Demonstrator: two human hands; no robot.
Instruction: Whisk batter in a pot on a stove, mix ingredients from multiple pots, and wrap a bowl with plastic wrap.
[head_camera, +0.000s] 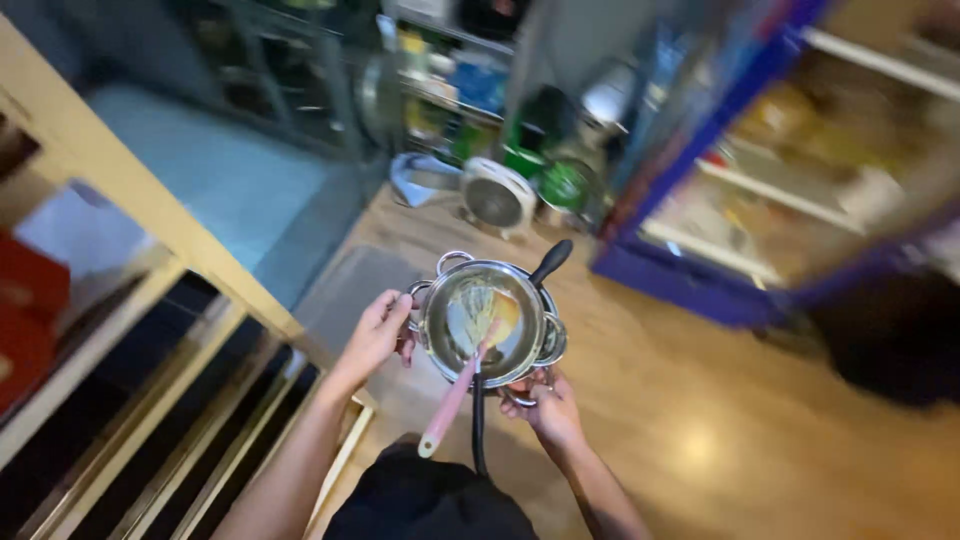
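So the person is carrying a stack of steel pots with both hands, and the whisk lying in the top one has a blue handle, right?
Not quite. The head view shows both hands, left hand and right hand, holding the stack of steel pots, with the whisk lying in the top one, but its handle is pink, not blue.

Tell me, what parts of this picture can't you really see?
- Head view: the lower pots under the top pot are hidden by it.
- The right hand fingers are partly covered by the pot handles.
- What is inside the top pot is blurred; only a whisk with a pink handle shows.
- The shelves at right are motion-blurred.
- The left hand grips the rim.
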